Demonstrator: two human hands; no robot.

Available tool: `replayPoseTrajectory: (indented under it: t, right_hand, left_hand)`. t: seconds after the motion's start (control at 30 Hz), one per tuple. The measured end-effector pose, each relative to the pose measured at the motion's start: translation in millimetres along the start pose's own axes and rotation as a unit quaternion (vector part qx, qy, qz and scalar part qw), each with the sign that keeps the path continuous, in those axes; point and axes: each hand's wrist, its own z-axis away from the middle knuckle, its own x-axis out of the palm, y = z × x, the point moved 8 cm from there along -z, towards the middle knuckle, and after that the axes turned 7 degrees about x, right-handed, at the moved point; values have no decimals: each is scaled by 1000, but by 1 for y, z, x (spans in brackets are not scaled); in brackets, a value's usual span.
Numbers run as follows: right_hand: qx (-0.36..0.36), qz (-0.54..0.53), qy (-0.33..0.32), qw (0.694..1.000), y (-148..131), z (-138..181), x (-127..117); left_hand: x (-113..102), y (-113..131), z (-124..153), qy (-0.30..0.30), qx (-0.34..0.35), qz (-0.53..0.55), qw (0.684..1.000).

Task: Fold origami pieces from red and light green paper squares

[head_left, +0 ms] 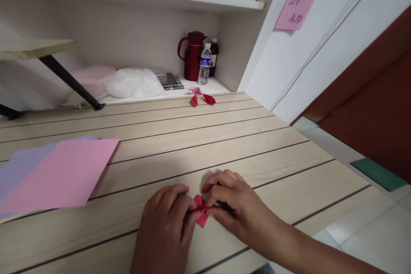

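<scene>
A small folded piece of red paper (201, 213) lies on the wooden table (192, 145) near its front edge. My left hand (167, 227) pinches it from the left with curled fingers. My right hand (233, 207) presses and pinches it from the right, fingers bent over the fold. Most of the paper is hidden between the fingertips.
A stack of pink paper sheets (61, 175) over lilac ones lies at the left. Small folded red and pink paper pieces (201, 97) rest at the table's far edge. Behind stand a dark red jug (192, 55), a water bottle (204, 66) and a white bag (133, 82). A pink note (298, 2) sticks on the door.
</scene>
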Motion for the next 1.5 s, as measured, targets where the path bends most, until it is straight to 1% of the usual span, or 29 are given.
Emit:
replayPoseTrajectory:
  t: [0.1,0.2,0.3,0.43,0.6,0.8,1.03,1.23,1.33,1.4,1.5]
  right_hand:
    - [22,-11,-2,1000,2,0,-1]
    - [37,-17,-6,999,2,-1,-1]
    - [45,-7,5,999,0,-2,-3]
    - [59,9,18,998,1,-4,-3]
    - [65,-5,8,998,3,-4,-2]
    - [67,16,24,997,2,-6,1]
    - [80,87,43,992,4,-9,6]
    - [80,100,35,991,4,-9,8]
    - [75,95,32,992,4,-8,9]
    - [68,92,34,993,5,-8,8]
    - [72,90,32,993,6,-8,8]
  left_hand:
    - [1,-7,2,-4,-13,-8,1000]
    - [5,-15,5,-22,-34,-17,999]
    - [8,-20,7,-26,-55,-25,998]
    - [10,-14,7,-14,-61,-28,998]
    - [9,-9,8,16,-106,-40,993]
    - [11,-6,8,17,-120,-61,991]
    - [14,-12,11,6,-137,-75,988]
    - [15,-11,12,-14,-134,-106,985]
    - [14,-9,11,-13,-123,-133,983]
    - [14,-9,11,-10,-100,-145,984]
    - [12,-13,13,0,-48,-140,989]
